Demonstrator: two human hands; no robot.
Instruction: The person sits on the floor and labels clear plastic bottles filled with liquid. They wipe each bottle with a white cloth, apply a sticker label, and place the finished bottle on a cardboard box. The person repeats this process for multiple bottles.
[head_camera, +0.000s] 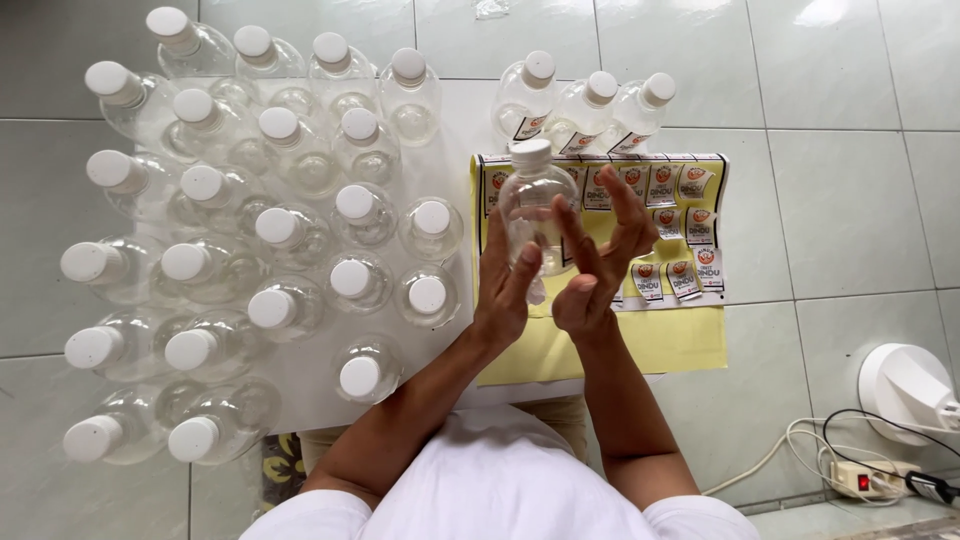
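Note:
A clear plastic bottle (528, 195) with a white cap stands upright between my hands, above a yellow sticker sheet (660, 335). My left hand (505, 290) presses against the bottle's near left side, thumb up along it. My right hand (598, 260) is at the bottle's right side, fingers spread and touching it. Small white labels (665, 215) lie in rows on the upper part of the sheet.
Several unlabelled clear bottles (285, 235) with white caps crowd the white table (450, 120) to the left. Three labelled bottles (585, 110) stand behind the sheet. On the tiled floor at the right are a white round device (900, 385) and a power strip (860, 480) with cables.

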